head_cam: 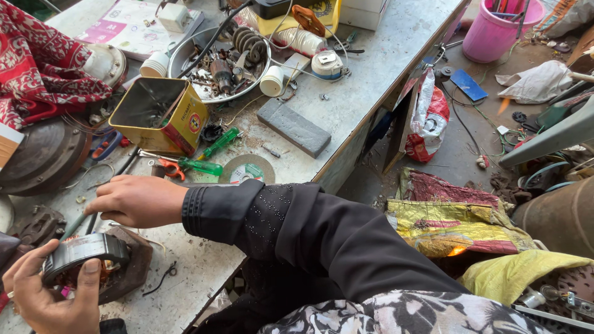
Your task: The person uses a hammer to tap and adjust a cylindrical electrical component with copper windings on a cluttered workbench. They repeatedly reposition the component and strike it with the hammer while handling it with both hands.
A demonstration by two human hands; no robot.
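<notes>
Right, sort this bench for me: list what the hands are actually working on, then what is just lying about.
In hand:
- left hand gripping the round metal-banded motor part
- right hand resting on the bench beside it

Lying about:
- yellow tin
- green screwdriver
- grey stone block
- metal bowl of parts
- pink bucket

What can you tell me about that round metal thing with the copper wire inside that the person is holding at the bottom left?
The round part is a grey metal ring with a banded outer wall and coppery windings showing inside, like a motor core. It looks worn and dusty. It lies tilted at the near left corner of the workbench, resting on a dark brown housing. The left hand grips it, thumb on the rim.
</notes>
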